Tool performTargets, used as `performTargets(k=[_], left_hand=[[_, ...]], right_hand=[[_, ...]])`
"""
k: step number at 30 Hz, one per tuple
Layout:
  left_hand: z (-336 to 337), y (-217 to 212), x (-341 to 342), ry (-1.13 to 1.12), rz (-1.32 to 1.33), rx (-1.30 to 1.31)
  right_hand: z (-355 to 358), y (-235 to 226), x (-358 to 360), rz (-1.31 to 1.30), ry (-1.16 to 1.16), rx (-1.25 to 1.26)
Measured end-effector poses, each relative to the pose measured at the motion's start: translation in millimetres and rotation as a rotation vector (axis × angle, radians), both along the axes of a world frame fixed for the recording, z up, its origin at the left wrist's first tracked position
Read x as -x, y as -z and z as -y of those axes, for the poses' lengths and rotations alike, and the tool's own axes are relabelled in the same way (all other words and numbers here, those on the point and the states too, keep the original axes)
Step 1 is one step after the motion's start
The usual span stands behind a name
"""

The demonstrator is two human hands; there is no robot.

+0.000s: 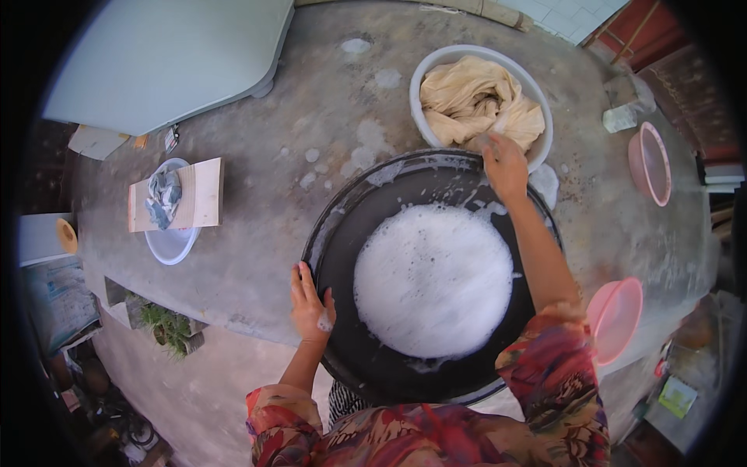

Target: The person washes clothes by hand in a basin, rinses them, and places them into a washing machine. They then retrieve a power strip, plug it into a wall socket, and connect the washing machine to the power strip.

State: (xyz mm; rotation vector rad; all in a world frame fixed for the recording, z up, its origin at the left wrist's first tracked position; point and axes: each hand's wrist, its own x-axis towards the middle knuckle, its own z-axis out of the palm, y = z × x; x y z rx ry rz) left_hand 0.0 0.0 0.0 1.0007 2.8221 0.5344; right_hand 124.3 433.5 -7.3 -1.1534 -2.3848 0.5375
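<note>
A large round black basin (pixel 342 249) is in front of me, with white foamy suds (pixel 436 280) in its middle and streaks of foam on its walls. My left hand (pixel 313 306) holds the left rim, its fingers along the outside and the thumb at the edge; a bit of foam clings to it. At the far right rim my right hand (pixel 504 165) has its fingers closed over the edge. Just beyond that hand, a grey-white basin (pixel 418 97) contains a bunched beige cloth (pixel 475 93). The black basin's near edge lies close to my body.
At left, a wooden board (pixel 204 194) lies across a pale basin (pixel 173 247), with a grey-blue cloth (pixel 163 198) on it. Pink basins (pixel 615 321) (pixel 652 163) stand at right. A large pale covered surface (pixel 171 58) fills the far left. Foam patches (pixel 366 144) dot the concrete floor.
</note>
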Motion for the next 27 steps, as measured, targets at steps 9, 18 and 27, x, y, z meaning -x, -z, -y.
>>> performTargets(k=[9, 18, 27], left_hand=[[-3.9, -12.8, -2.1, -0.017, -0.022, 0.040], [-6.0, -6.2, -10.3, 0.008, -0.124, 0.042], [11.6, -7.8, -2.9, 0.000, -0.084, 0.054]], right_hand=[[27.9, -24.5, -123.5, -0.037, 0.280, -0.221], [147.7, -31.8, -216.8, 0.085, 0.143, 0.164], [338.0, 16.3, -290.9, 0.259, -0.040, 0.496]])
